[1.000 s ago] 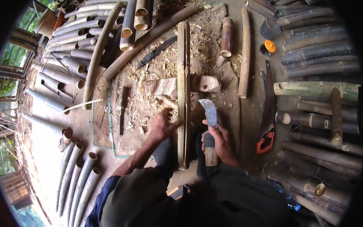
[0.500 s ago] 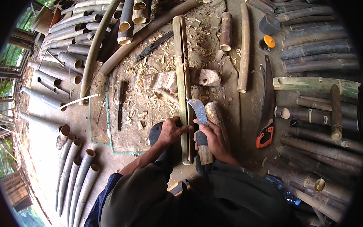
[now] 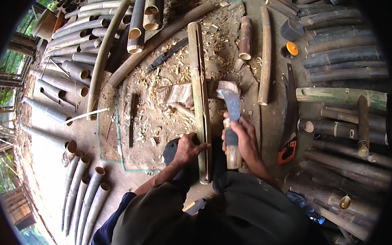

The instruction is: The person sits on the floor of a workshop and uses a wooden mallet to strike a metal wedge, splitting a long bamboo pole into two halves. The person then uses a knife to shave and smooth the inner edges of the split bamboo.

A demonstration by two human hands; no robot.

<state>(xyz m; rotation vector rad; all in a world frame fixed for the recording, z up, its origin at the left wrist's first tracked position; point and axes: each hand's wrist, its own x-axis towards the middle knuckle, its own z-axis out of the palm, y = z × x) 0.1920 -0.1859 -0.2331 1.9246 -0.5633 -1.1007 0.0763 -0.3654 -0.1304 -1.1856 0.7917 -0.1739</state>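
1. Since the earlier frame, the hooked knife [image 3: 232, 105] has been drawn up and to the right; its blade, then set against the bamboo pole [image 3: 198, 79], is now held apart from it.
2. The pole is placed directly in front of the person, between the two hands, its long axis running away from the body; a notched wooden block [image 3: 175, 94] is crossed by it. A lengthwise split is shown along its right side.
3. The pole is grasped near its lower end by the left hand [image 3: 188, 149], the nearer one, with the thumb laid across; the fingertips are partly hidden.
4. The knife's handle is clenched in the right hand [image 3: 245, 142], just right of the pole and not touching it.
5. No brand, label or writing can be read on the knife or the pole.
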